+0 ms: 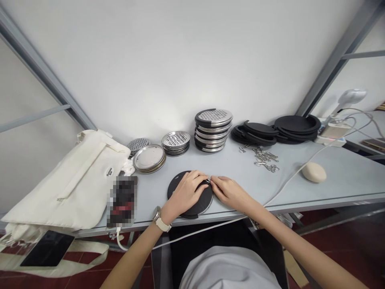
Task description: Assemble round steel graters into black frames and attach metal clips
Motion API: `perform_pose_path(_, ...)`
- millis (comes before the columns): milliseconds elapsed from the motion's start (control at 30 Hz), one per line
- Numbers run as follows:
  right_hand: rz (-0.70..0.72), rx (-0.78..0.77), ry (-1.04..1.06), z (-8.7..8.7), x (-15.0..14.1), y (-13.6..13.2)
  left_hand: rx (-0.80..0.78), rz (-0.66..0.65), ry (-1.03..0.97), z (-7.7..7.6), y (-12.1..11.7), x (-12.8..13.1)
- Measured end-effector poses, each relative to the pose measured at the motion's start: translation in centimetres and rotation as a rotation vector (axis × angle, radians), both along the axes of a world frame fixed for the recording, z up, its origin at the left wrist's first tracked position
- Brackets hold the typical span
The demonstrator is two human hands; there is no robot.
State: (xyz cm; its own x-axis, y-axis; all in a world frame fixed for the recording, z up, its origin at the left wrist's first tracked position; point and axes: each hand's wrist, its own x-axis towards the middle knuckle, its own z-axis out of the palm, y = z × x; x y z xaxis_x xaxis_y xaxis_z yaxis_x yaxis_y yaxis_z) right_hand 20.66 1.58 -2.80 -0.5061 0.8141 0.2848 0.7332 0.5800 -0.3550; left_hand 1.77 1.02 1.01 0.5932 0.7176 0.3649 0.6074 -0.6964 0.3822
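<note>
A round black disc with a thin metallic edge lies near the front of the table. My left hand, with a watch on its wrist, rests over the disc, thumb and fingers curled toward its upper right rim. There my right hand is closed in a pinch. A small shiny metal clip shows between the two hands at the rim, mostly covered by fingertips. Loose metal clips lie in a pile behind my right hand.
At the back stand stacked perforated metal discs with black rims, grater plates, plain metal discs and black covers. A white bag and phone occupy the left. A white cable passes a cream-coloured mouse.
</note>
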Motion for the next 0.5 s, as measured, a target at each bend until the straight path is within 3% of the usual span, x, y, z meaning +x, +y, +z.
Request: perform_pose_path(500,0.014,0.005,0.037,-0.16,0.07,0.03,-0.003,0.014,-0.002,-0.04,-0.03,0.01)
